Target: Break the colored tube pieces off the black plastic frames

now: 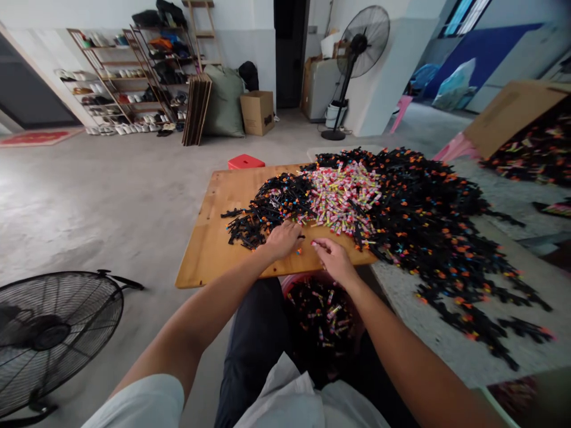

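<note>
Over the wooden board (203,238), my left hand (284,239) is closed around a small black toy gun (301,236), whose dark end sticks out past the fingers; the rest is covered. My right hand (333,258), just to its right, pinches a small candy tube (314,243) with a red-pink end. Beyond the hands lies a heap of pink, white and yellow candy tubes (341,196). Black toy guns with orange and blue bits (285,193) are piled to its left. Between my knees stands a pink tub (288,286) holding black guns with tubes.
A large pile of black toy guns (428,208) covers the grey slab on the right. A tilted cardboard box (508,119) of similar pieces stands behind it. A floor fan (53,333) is at left, a red stool (246,161) behind the board, a standing fan (357,47) farther back.
</note>
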The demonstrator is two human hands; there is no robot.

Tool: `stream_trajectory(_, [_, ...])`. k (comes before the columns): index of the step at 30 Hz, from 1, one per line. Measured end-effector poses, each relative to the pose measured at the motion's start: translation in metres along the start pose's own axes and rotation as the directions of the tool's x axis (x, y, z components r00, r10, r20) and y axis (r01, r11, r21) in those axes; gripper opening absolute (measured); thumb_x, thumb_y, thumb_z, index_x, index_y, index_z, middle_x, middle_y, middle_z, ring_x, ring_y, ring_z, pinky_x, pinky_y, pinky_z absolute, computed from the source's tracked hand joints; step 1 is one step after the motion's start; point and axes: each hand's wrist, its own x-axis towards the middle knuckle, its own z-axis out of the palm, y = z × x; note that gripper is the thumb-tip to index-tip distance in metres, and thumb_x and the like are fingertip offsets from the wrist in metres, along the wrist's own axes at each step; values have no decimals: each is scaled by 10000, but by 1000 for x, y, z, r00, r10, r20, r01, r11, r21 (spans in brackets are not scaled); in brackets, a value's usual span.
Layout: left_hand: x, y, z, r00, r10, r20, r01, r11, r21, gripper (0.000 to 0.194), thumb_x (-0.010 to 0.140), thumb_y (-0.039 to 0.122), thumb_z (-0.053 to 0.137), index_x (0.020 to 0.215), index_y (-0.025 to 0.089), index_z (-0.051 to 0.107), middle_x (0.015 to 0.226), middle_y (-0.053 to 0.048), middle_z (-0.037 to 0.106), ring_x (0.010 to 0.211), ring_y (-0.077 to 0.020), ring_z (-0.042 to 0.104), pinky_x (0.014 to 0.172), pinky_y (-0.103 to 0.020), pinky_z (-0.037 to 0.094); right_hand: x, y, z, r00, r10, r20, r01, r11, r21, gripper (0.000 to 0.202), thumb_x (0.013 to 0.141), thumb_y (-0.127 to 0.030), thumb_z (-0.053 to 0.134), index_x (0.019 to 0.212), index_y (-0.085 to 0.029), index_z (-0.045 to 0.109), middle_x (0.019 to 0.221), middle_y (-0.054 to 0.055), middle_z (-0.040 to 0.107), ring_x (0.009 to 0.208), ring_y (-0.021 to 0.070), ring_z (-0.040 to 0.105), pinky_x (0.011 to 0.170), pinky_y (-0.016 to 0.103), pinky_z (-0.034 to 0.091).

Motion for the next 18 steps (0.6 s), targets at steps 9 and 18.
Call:
stream_trajectory(9, [-23,36,-1,988,127,82,-66,852,-519,144,1003,320,554,946,188,570,803,-2,663,667,-125,612,648,-235,497,-18,-24,-17,999,39,-10,-36,975,221,460,847,-603,741,1085,-209,739,577,-48,549,470,130,471,432,246,394])
stream_trajectory(18, [-37,57,-22,941,286,180,-205,907,-367,242,1011,321,559,1118,174,719,907,-31,753,760,-136,673,714,-226,499,-35,-46,-40,994,2,105,-1,1000,-3,374,907,-512,672,1088,-191,737,537,-48,574,461,141,513,474,259,407])
